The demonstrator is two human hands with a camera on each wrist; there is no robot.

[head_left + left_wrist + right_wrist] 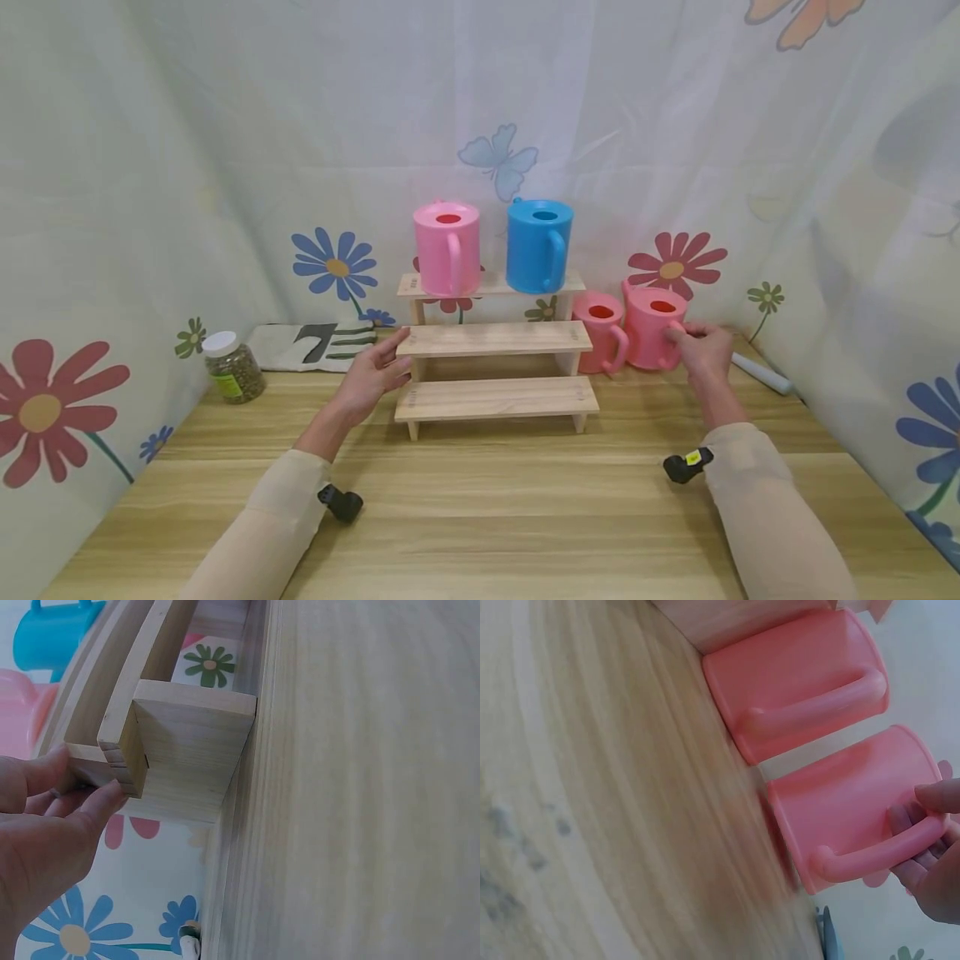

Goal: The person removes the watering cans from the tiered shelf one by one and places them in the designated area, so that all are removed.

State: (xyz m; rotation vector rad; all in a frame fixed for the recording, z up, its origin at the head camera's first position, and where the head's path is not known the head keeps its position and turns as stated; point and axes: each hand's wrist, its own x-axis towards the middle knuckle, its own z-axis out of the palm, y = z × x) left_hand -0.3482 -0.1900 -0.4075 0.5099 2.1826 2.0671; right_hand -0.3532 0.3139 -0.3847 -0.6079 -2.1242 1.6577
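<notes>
My right hand (pixel 705 350) grips the handle of a pink watering can (pixel 647 333) at the right of a three-step wooden stand (pixel 495 398). In the right wrist view, the fingers curl round that handle's upper part; whether its base touches the table I cannot tell. A second pink watering can (pixel 795 686) stands between it and the stand. My left hand (pixel 369 379) holds the left end of the middle step, thumb and fingers about the board (pixel 124 750). On the top step are a pink watering can (pixel 435 254) and a blue watering can (pixel 528 250).
Behind the stand's left side lie work gloves (pixel 277 348). A white-lidded jar (pixel 234 371) of small grains stands at the far left. On the right, a pale rod-like handle (pixel 761 372) lies by the flowered curtain (pixel 360 125). Wooden tabletop (pixel 495 517) extends in front.
</notes>
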